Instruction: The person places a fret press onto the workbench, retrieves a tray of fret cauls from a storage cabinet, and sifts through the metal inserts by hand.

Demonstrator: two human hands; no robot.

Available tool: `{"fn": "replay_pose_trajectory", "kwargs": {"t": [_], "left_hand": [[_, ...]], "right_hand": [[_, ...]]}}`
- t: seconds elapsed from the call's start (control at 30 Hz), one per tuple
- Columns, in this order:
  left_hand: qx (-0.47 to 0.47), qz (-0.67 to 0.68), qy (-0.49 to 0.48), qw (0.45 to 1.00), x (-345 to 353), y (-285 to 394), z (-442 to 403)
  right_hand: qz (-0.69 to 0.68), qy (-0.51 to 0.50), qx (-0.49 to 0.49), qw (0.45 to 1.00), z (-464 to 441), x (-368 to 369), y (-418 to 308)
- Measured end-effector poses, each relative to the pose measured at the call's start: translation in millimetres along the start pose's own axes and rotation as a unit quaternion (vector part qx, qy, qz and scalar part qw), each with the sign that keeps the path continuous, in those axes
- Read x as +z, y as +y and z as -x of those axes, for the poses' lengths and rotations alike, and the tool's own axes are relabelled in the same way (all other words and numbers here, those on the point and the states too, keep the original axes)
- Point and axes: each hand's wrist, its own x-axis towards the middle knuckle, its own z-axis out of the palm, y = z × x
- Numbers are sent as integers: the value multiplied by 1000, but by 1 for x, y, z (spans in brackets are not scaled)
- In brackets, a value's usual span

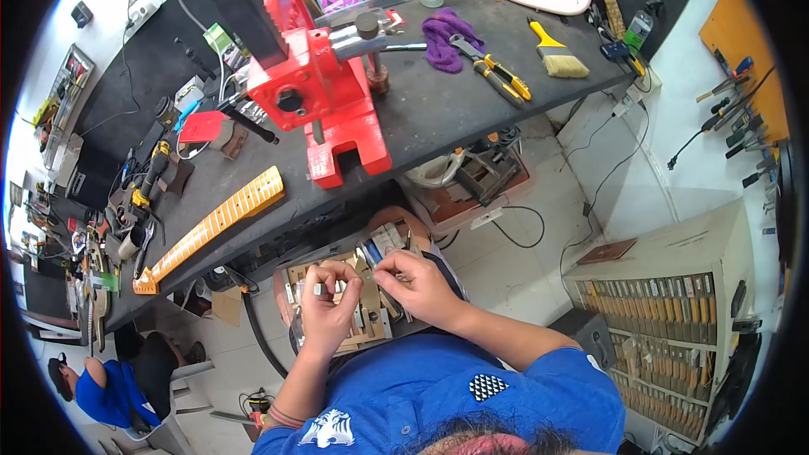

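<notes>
Over my lap, my left hand [330, 302] is closed, thumb and curled fingers pressed together; whatever it holds is too small to make out. Close beside it, my right hand [419, 288] pinches with thumb and forefinger, and the thing between its fingertips is also unclear. Beneath both hands lies a light wooden tray [362, 339] with slots and small parts, partly hidden by the hands. A blue item [373, 253] sits by the tray's far side, just beyond my right fingertips.
A red press [324, 101] stands on the dark workbench [430, 131]. A guitar neck [215, 227] lies along its front edge, with pliers [497, 76], a brush [556, 55] and purple cloth [447, 40] farther right. A tool cabinet [666, 312] stands right; another person [114, 392] sits lower left.
</notes>
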Motion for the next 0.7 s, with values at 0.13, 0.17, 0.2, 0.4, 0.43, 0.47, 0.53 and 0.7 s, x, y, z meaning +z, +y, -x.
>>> {"fn": "replay_pose_trajectory", "kwargs": {"t": [0.13,0.17,0.2,0.4,0.43,0.47,0.53,0.7], "left_hand": [[37,2,-5,999,3,-2,-5],[54,-8,4,998,2,-6,-6],[64,-31,9,997,0,-11,-4],[115,-134,-48,983,-4,-2,2],[117,-138,-43,983,-8,-2,4],[118,-140,-43,982,-12,-2,6],[125,-111,-36,985,-22,-6,8],[103,-87,26,991,-41,-3,24]], "right_hand": [[-23,22,16,999,4,-8,-2],[-33,20,25,999,3,-9,0],[-7,26,-5,1000,4,-10,5],[-32,17,17,999,11,4,12],[-31,20,14,999,11,8,10],[-47,17,23,999,10,14,6],[-50,6,38,998,10,23,3],[-16,-31,36,999,2,42,-6]]}}
